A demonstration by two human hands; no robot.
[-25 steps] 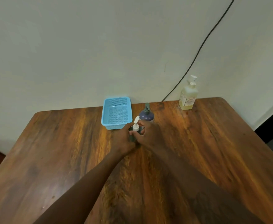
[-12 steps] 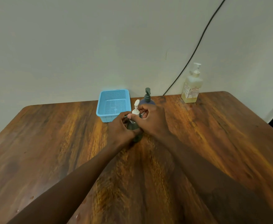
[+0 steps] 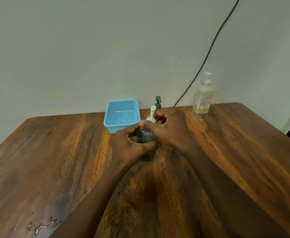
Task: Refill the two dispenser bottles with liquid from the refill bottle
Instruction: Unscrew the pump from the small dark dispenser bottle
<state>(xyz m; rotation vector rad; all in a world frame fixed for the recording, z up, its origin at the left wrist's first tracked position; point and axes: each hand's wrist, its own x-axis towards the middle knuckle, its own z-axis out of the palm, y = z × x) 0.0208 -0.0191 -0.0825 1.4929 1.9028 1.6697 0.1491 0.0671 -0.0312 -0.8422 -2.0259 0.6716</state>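
Two forearms (image 3: 96, 194): bare, coming in from the near edge and meeting over the middle of the table (image 3: 235, 160).
Wet patch (image 3: 41, 225): small shiny droplets on the wood at the near left, well apart from everything else.
Left hand (image 3: 128, 145): wrapped round the body of the grey dispenser bottle (image 3: 146, 136). Its fingers (image 3: 132, 130) curl round the far side and the thumb lies across the near side, clamped on the bottle.
Grey dispenser bottle: translucent, standing upright on the table near its middle, between the two hands, with its base on the wood.
Right hand (image 3: 170, 127): at the top of the same bottle. Its thumb and fingers (image 3: 159, 115) are closed round the collar of the white pump (image 3: 152, 113).
White pump: seated on the bottle's neck, its head rising above the right hand.
Blue basket (image 3: 122, 114): perforated plastic, just behind and left of the hands; I cannot tell if anything is in it.
Dark dispenser bottle (image 3: 158, 101): behind the right hand and just right of the basket. Only its pump and neck show.
Refill bottle (image 3: 203, 98): yellowish liquid, printed label and a pale pump. It stands upright at the far right edge of the table by the wall (image 3: 89, 48), well apart from the hands.
Black cable (image 3: 209, 54): runs slantwise down the wall to the table's back edge.
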